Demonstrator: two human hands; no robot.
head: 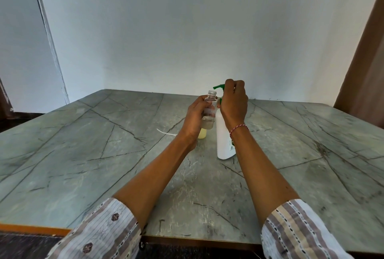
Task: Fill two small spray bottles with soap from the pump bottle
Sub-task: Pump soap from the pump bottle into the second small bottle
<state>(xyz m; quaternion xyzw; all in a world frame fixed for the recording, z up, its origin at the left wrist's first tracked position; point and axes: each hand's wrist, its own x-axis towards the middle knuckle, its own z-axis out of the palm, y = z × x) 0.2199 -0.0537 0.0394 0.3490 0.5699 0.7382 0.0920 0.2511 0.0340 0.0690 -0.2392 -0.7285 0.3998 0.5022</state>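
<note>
A white pump bottle [223, 140] with a green pump head [218, 87] stands upright near the middle of the marble table [83, 154]. My right hand [233, 100] rests on top of the pump head, its green spout pointing left. My left hand [196, 116] holds a small clear spray bottle [210, 111] lifted off the table, cap off, its open neck just under the spout. Behind my left hand stands a second small bottle [202, 133] with yellowish liquid, mostly hidden.
A thin white tube [166, 132], apparently a spray cap's dip tube, lies on the table left of my left hand. The table's wooden front edge [33, 228] runs close to my body. A white wall stands behind the table, a brown curtain at right.
</note>
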